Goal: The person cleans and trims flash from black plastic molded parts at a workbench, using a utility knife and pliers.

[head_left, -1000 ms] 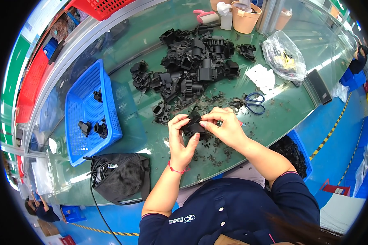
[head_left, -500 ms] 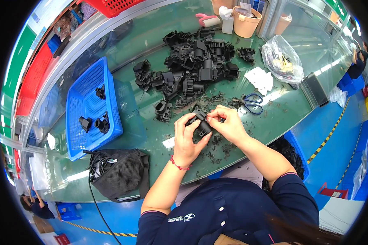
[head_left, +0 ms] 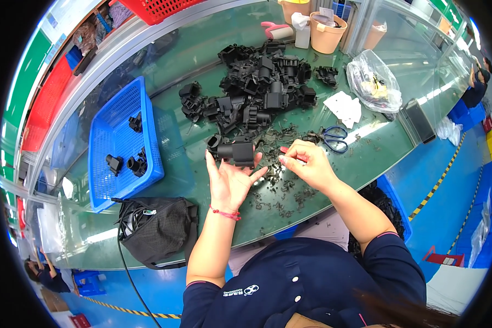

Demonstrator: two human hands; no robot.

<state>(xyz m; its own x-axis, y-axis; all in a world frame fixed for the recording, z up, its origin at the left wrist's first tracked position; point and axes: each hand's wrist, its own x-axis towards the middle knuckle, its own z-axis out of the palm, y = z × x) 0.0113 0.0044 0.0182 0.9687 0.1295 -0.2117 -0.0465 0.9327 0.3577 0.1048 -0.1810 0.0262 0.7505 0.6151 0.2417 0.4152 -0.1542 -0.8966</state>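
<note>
A black molded plastic part (head_left: 238, 152), with a boxy end and a round tube-like end, rests on the raised fingers of my left hand (head_left: 228, 185); its thumb and fingers are around the part. To the right, apart from the part, my right hand (head_left: 310, 168) has its thumb and index finger pinched together. A small red spot shows at those fingertips; what they hold, if anything, I cannot make out. Beyond both hands lies a heap of similar black plastic parts (head_left: 265, 82). Black scraps (head_left: 281, 188) are scattered over the green tabletop (head_left: 172, 139) beneath my hands.
On the left stands a blue basket (head_left: 157, 164) with several black parts inside, and nearer, a black mesh bag (head_left: 161, 232) with a cable. Blue-handled scissors (head_left: 335, 139), white paper (head_left: 343, 108), a clear plastic bag (head_left: 374, 82) and a peach bucket (head_left: 327, 35) are on the right.
My left hand has shifted left and turned palm up, carrying the black part with it. The right hand has let go of the part and now sits apart from it.
</note>
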